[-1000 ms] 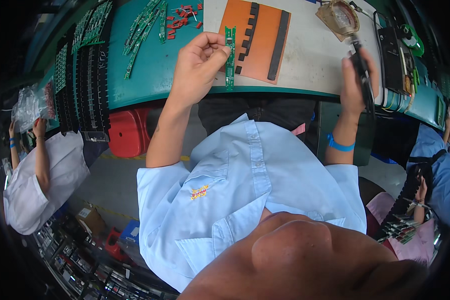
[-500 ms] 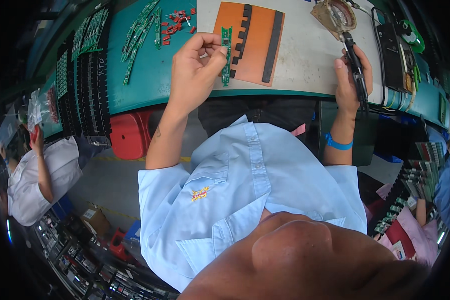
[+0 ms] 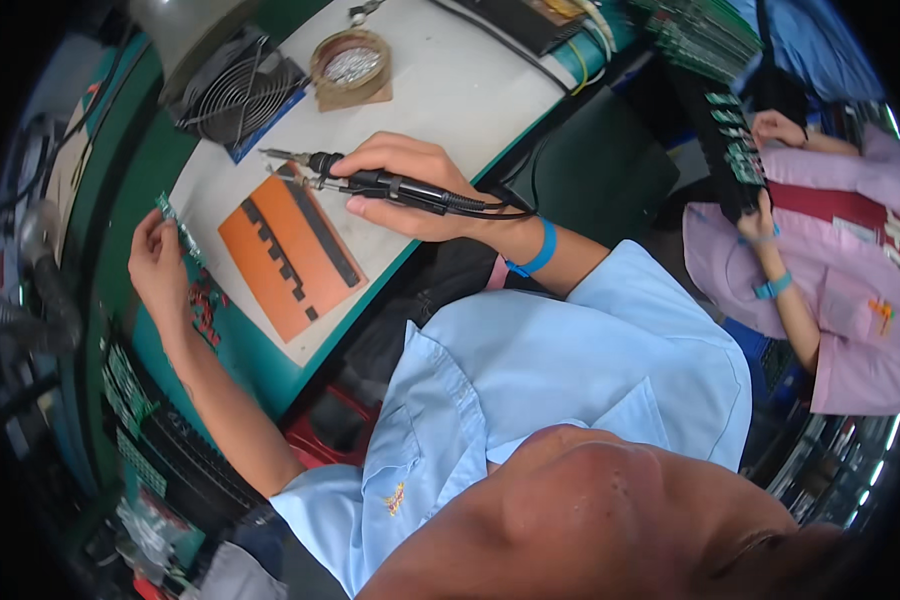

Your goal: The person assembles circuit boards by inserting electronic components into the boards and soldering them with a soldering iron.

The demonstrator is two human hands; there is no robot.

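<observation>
My right hand is wrapped round a black soldering iron, with a thin metal tube beside its tip. The tip points left, above the far end of an orange board that carries black toothed and straight strips. Out at the left, my left hand has its fingers closed at the edge of a narrow green circuit board. Small red parts lie on the green mat just beside that hand.
A round tip-cleaner pot with metal shavings stands at the back, near a fan with a wire guard. Black racks of circuit boards are at lower left. A co-worker in pink handles a rack at right.
The view has turned. My left hand has moved with the circuit board from beside the orange board out to the left; my right hand has brought the soldering iron from the pot over the orange board.
</observation>
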